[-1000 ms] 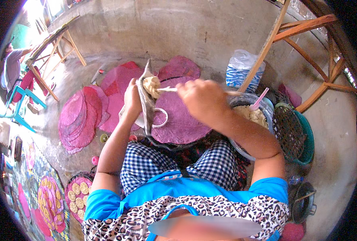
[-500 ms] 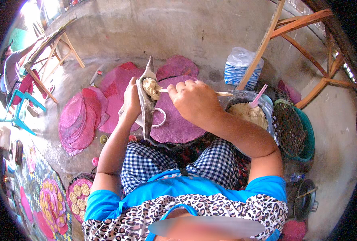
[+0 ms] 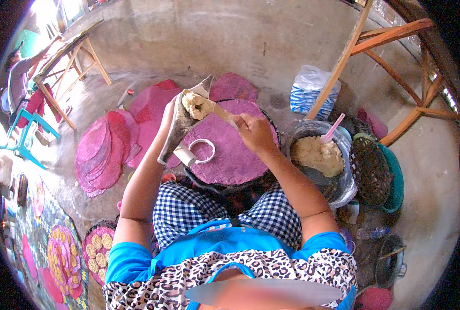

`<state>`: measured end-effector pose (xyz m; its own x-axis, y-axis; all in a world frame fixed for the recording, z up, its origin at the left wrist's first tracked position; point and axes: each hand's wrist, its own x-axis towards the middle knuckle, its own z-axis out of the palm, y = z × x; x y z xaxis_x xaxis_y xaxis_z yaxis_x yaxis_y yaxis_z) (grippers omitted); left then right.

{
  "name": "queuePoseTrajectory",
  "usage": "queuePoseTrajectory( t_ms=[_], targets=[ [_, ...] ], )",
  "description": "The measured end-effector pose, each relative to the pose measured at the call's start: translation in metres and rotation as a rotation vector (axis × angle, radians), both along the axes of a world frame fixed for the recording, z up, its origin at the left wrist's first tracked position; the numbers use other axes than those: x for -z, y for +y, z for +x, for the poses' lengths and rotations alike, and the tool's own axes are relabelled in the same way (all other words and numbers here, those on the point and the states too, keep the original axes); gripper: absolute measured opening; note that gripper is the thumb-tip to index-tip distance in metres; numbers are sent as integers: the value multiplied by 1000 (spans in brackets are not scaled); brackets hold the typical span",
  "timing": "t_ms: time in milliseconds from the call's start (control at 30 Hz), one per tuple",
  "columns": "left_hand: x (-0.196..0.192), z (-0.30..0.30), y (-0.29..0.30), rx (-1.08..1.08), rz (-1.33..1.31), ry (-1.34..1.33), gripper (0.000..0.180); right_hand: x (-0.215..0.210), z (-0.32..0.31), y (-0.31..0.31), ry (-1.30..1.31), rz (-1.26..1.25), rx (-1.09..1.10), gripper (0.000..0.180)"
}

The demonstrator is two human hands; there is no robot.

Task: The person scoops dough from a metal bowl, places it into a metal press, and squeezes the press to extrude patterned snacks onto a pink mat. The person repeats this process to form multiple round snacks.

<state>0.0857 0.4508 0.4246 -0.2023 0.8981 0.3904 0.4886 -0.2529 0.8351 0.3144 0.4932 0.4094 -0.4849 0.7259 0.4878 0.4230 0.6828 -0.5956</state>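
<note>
My left hand [image 3: 167, 121] is wrapped round a stiff, grey-stained cloth [image 3: 179, 124], folded open like a pouch and tilted to the right. A lump of pale dough [image 3: 194, 105] sits in its mouth. From the right, my right hand [image 3: 255, 135] grips a flat wooden spatula [image 3: 223, 113], its far end touching the dough. Below them a white ring with a short tube handle [image 3: 205, 151] lies on a round pink sheet [image 3: 240, 163] before my knees. To the right, a tub [image 3: 348, 181] holds more pale dough [image 3: 318, 155] and a pink-handled tool [image 3: 334, 127].
Stacked pink round sheets [image 3: 98, 160] lie on the floor at left. A tray of shaped dough rounds [image 3: 98, 250] is at lower left. Right of the tub stand a dark woven basket [image 3: 370, 165] and a green basin [image 3: 394, 181]. Another person [image 3: 25, 77] is at far left.
The cloth has turned, so its mouth faces me more and the dough shows better. My right hand has shifted, its thumb side now showing, and the spatula's broad face is visible.
</note>
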Motion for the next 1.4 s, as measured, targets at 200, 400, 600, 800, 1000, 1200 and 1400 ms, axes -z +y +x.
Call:
queuePoseTrajectory(
  t_ms=[200,400,600,800,1000,1200,1400],
  targets=[
    [-1,-3,1,-47,89,-61,26,-13,21,-11,-23,-230,-126,36],
    [-12,6,5,34,-127,327,25,1,10,-1,158,44,-38,21],
    [-6,-7,1,179,-139,-18,28,-29,16,-30,-203,443,13,29],
    [12,-4,4,-165,15,341,29,-86,15,-31,-462,500,-44,16],
    [28,-5,6,-335,16,221,29,-81,8,-31,-577,445,-96,17],
    [0,-22,0,-114,-22,116,52,-45,18,5,-105,-35,-25,25],
    [3,5,9,21,-27,-130,37,7,-5,-3,-46,31,84,42]
  ],
)
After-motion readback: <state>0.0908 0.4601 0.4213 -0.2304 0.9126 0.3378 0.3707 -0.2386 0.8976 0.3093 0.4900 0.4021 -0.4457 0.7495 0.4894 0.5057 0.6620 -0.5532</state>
